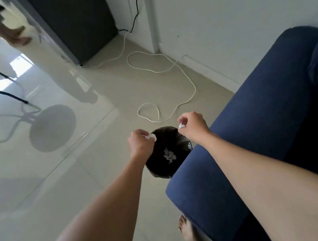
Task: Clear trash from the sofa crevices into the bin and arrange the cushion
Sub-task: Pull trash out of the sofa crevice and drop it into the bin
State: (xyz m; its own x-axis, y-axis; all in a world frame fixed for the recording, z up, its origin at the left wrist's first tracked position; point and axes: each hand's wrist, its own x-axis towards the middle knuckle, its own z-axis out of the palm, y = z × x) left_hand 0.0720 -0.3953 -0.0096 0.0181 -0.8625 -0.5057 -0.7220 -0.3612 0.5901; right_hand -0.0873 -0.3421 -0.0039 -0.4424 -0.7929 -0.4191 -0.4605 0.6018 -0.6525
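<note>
Left hand: the left hand (140,145) reaches out on a straight bare arm and hovers over the near-left rim of the bin; knuckles up, fingers curled in, pinching a small white paper scrap (150,137) at the fingertips
Right hand: the right hand (192,125) stretches forward over the sofa arm and hangs above the far-right rim of the bin; wrist bent down, fingers closed around a second white paper scrap (181,125)
Bin: a round waste bin (178,138) lined with a black plastic bag stands on the floor, just beside the sofa's outer side; partly hidden by the left hand and the sofa arm
Trash in bin: a cluster of crumpled white paper bits (169,155) lies at the bottom, bright against the dark liner
Sofa: navy-blue fabric sofa (269,119) fills the right side; its rounded arm runs beside the bin
Floor: glossy pale tiles (64,170); a white cable (184,73) loops across them beyond the bin
</note>
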